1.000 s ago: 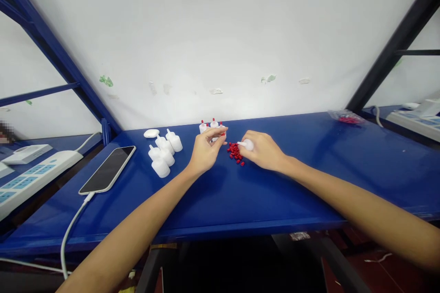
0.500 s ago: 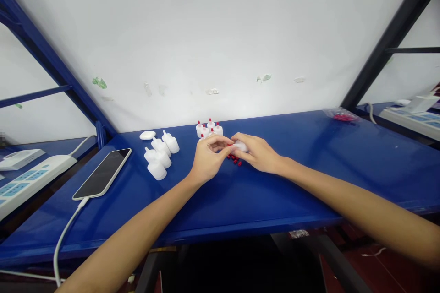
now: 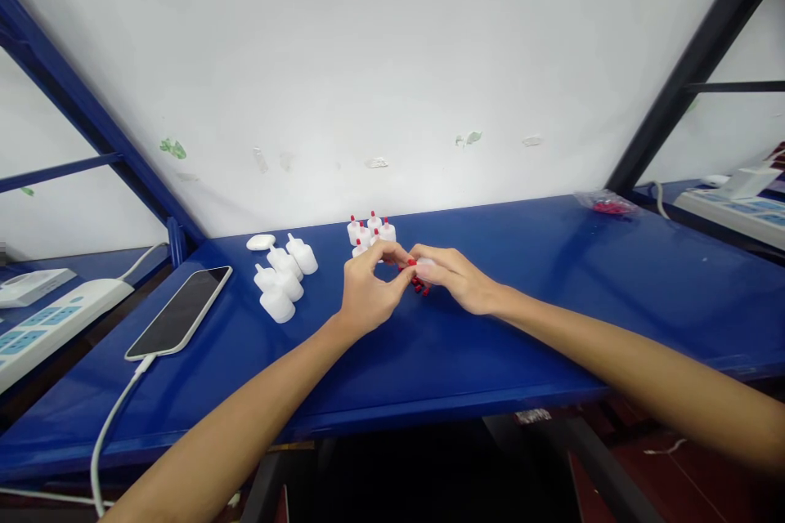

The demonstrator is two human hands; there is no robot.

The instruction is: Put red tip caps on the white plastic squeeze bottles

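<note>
My right hand (image 3: 457,278) is closed around a small white squeeze bottle (image 3: 425,262), which lies on its side with its tip towards the left. Thumb and forefinger of my left hand (image 3: 375,282) pinch a red cap (image 3: 411,262) at that tip. Below the fingers, several loose red caps (image 3: 420,287) lie on the table. Behind my left hand stand several white bottles with red caps (image 3: 374,222). To the left are several white bottles without caps (image 3: 278,305), their pointed nozzles bare.
A phone (image 3: 180,315) with a white charging cable (image 3: 116,417) lies on the left of the blue table (image 3: 552,278). A white oval object (image 3: 261,242) is near the wall. At the back right rests a clear bag of red pieces (image 3: 607,203). Power strips flank both sides.
My right hand has turned a little around the bottle, and the red cap at its tip shows more clearly between my left fingers. The whole view has shifted slightly.
</note>
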